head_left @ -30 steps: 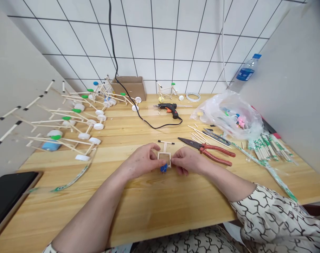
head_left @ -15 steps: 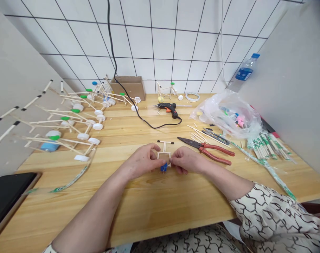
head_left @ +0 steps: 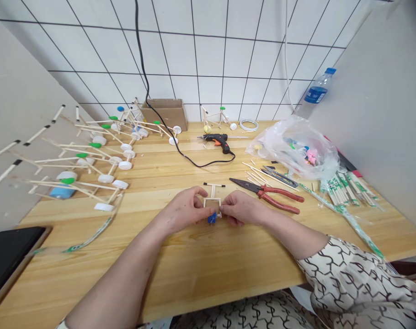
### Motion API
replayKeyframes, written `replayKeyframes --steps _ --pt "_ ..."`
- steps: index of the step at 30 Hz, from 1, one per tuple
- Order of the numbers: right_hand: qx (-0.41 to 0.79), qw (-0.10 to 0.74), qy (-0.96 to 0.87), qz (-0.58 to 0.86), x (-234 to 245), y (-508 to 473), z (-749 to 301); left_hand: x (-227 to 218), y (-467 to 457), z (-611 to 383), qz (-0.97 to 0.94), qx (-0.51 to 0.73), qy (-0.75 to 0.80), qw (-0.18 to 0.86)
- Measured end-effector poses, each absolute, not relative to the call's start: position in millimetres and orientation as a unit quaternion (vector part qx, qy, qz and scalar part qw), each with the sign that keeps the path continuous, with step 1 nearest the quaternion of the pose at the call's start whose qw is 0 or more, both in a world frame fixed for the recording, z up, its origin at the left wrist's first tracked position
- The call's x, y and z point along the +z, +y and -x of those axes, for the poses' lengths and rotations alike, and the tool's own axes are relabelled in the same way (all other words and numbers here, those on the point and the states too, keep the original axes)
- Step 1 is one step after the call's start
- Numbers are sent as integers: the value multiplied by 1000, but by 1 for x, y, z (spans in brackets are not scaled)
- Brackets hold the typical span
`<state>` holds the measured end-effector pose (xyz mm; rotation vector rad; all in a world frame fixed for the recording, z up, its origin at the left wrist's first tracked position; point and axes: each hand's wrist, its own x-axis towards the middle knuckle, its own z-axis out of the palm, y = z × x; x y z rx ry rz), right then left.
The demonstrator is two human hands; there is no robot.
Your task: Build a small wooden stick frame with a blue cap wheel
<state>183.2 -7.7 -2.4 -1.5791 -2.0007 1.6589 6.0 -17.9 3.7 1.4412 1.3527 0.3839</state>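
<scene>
A small square frame of thin wooden sticks [head_left: 212, 199] lies on the wooden table [head_left: 201, 269] in front of me, with a T-shaped stick with black tips at its far end and a blue piece [head_left: 212, 219] at its near edge. My left hand [head_left: 182, 211] pinches the frame's left side. My right hand [head_left: 240, 209] pinches its right side. Both hands rest on the tabletop.
Red-handled pliers [head_left: 271, 193] lie right of my hands, with loose sticks and scissors [head_left: 280, 176] behind. A glue gun [head_left: 219, 139] with a black cord lies farther back. Finished stick models [head_left: 101, 151] crowd the left; a plastic bag [head_left: 297, 146], water bottle [head_left: 314, 93] and wrapped chopsticks [head_left: 345, 192] the right. A phone [head_left: 9, 256] lies near left.
Both hands keep their hold on the stick frame in the same place. The view has shifted very slightly.
</scene>
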Motion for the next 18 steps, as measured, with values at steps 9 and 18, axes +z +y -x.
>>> replayKeyframes --steps 9,18 --pt "551 44 -646 526 2 -8 -183 5 -18 -7 -600 164 573 533" --pt "563 50 -635 526 2 -8 -182 4 -18 -7 -617 162 581 506"
